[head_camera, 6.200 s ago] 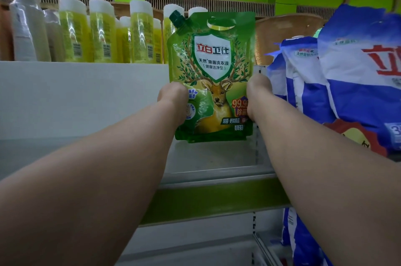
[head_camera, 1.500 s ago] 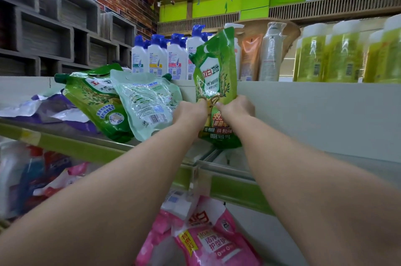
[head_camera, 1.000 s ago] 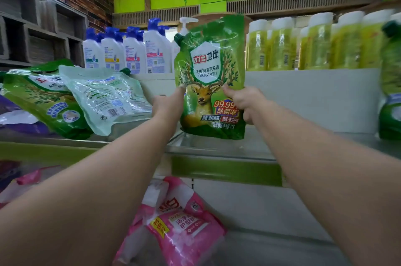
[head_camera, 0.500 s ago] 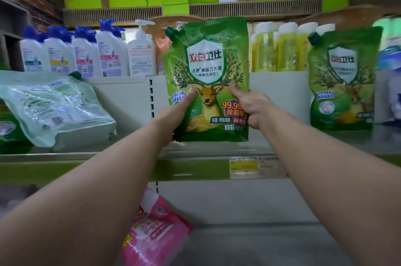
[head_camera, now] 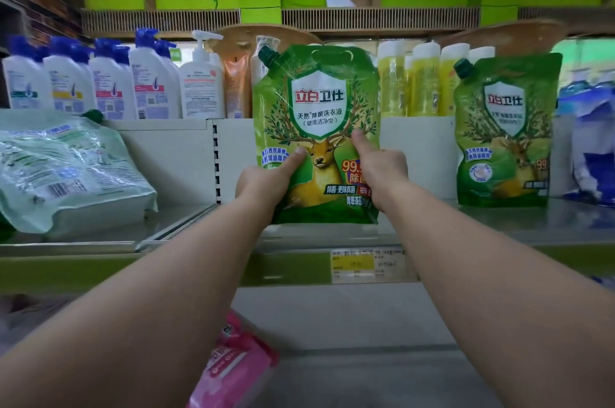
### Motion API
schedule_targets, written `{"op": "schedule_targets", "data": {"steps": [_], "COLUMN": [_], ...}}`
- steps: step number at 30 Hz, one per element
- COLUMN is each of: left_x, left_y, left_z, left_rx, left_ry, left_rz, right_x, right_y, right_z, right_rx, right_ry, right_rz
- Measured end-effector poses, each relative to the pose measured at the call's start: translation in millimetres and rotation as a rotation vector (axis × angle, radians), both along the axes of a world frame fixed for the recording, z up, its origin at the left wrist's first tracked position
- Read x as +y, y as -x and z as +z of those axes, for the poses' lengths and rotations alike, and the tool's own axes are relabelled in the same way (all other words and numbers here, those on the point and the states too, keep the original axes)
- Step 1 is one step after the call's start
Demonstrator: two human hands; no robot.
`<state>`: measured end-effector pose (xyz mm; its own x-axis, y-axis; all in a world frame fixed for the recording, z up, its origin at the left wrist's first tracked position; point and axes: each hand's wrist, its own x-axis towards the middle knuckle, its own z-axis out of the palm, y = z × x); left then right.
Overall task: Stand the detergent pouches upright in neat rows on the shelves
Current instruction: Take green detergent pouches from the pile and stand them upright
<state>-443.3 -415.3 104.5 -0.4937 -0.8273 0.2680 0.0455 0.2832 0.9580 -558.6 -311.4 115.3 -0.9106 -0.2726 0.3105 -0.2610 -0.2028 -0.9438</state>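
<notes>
Both hands — left hand (head_camera: pixel 263 183), right hand (head_camera: pixel 382 168) — grip the green pouch (head_camera: pixel 316 114) by its lower sides, upright on the shelf (head_camera: pixel 499 228); 1 matching second pouch (head_camera: pixel 502 131) stands to its right.

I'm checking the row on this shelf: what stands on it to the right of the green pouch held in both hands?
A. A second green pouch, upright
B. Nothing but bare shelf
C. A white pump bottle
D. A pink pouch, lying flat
A: a second green pouch stands upright on the shelf, right of the held pouch that the left hand and right hand grip.
</notes>
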Motion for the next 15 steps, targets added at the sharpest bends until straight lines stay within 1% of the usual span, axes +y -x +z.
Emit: {"op": "schedule_targets", "data": {"steps": [3,6,10,15], "left_x": [2.7,10.5,23.7,47.8], "left_y": [2.2,5.6,8.7,29.5], "left_z": [0.6,4.1,2.9,6.4], "left_rx": [0.082,0.194,0.226,0.196], "left_ry": [-0.032,-0.109,-0.011,0.040], "left_rz": [-0.023,0.054,0.185,0.203], "right_x": [1.3,3.6,13.6,41.8], "right_y": [-6.8,-15.6,-22.6,-8.5], "right_z": [-1.3,-1.1,-3.6,-2.2], "right_rx": [0.039,0.060,0.138,0.135], "right_ry": [-0.029,-0.026,-0.024,-0.020], "right_rz": [-0.080,-0.151,-0.236,-0.325]}}
